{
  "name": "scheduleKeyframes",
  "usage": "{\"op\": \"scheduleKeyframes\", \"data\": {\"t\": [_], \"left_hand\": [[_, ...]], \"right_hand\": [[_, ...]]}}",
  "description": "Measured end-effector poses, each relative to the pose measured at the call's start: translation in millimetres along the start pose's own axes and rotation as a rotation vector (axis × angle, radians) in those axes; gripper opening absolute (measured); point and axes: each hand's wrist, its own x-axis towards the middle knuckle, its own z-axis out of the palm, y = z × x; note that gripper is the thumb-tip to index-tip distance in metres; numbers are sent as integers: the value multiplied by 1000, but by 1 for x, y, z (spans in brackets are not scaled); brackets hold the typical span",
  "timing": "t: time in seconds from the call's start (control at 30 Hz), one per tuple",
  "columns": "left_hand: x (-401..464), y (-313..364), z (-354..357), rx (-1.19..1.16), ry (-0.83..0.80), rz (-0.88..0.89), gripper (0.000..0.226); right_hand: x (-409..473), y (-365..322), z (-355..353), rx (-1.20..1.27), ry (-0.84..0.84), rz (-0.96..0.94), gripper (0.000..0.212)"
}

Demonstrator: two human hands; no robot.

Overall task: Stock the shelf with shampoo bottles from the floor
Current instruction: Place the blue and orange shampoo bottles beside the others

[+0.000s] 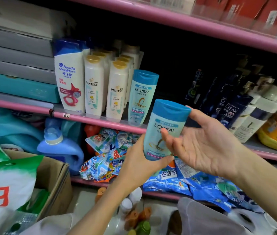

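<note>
Head view: we hold a light blue shampoo bottle [164, 131] up in front of the pink shelf [100, 120]. Our left hand [139, 160] grips the bottom of the bottle, with the fingers curled round it and the thumb across the front. Our right hand [200, 141] is loose and spread wide, its fingers straight. One fingertip touches the blue cap at 2 o'clock from the bottle's middle, and the thumb lies on the label. The bottle tilts a little to the right.

At 11 o'clock from the held bottle, a second bottle just like it [142, 97] stands upright on the shelf. Just beside that one, at its 9 o'clock, stand two rows of white bottles with gold caps [105, 89]. Next, still at 9 o'clock, is a white bottle with a dark blue cap [70, 77]. Flat grey and teal boxes [17, 65] are stacked at the far left.

At 3 o'clock from the held bottle, well apart from it, dark blue bottles [231, 107] and white bottles [256, 114] stand on the same shelf.

Below the shelf, at 7 o'clock, lie blue soap bags [107, 153] and a blue jug [58, 146]. A cardboard box [56, 184] sits at 8 o'clock. At 6 o'clock, small bottles [134, 212] are on the floor, blurred.
</note>
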Motion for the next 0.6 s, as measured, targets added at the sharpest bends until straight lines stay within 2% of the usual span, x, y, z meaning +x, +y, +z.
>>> {"op": "scheduleKeyframes", "data": {"t": [0.13,0.23,0.33,0.47,0.6], "left_hand": [[0,2,0,7,3,8,48],[-1,2,-1,38,11,0,48],[-1,3,-2,73,25,-22,50],[-1,2,-3,101,37,-36,51],[-1,4,3,57,47,-47,49]], "right_hand": [[8,-12,-5,-341,214,-114,69],[14,-15,-7,-452,319,-133,64],[18,-16,-6,-438,350,-97,51],[21,-20,-4,-252,283,-29,36],[20,-24,-6,-292,247,-54,38]]}}
